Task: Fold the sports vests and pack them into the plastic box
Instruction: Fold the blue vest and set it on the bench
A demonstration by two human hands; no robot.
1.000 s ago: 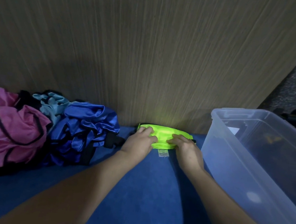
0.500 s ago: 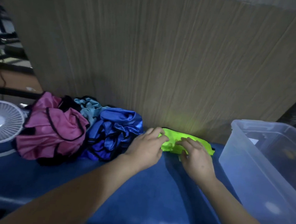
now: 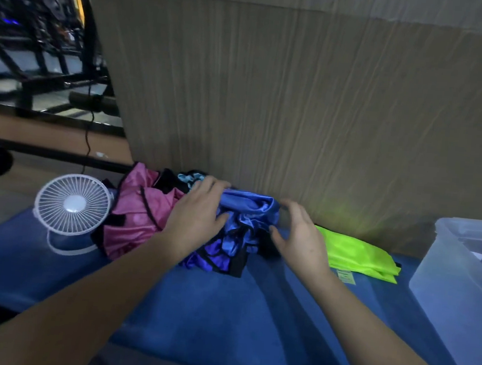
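**Hands off the green vest, onto the blue one**

Since the earlier frame both hands have left the folded green vest & swung over to the crumpled pile. The green vest now lies flat on the bench, just to the right of the right hand, its long axis running left-right, w/ a white label at its near edge. It is not yet in the plastic box, which stands further right, well apart from both hands.

Left hand: fingers spread & lightly curled over the top-left of the blue vest, thumb pressing into the cloth; looks like a grip starting, not a full clench. Right hand: open, fingers loosely bent, at the vest's right edge; can't tell if the thumb touches the fabric. Holds nothing.

The blue vest sits directly betw. the two hands, bunched up, no clear long axis. Left hand is on it, so nearer; the right needs only a short move inward. Next step prob. lifting it clear & spreading it on the bench toward the person.

Left of the left hand: pink vest, w/ a light blue vest poking out behind, then a small white fan.
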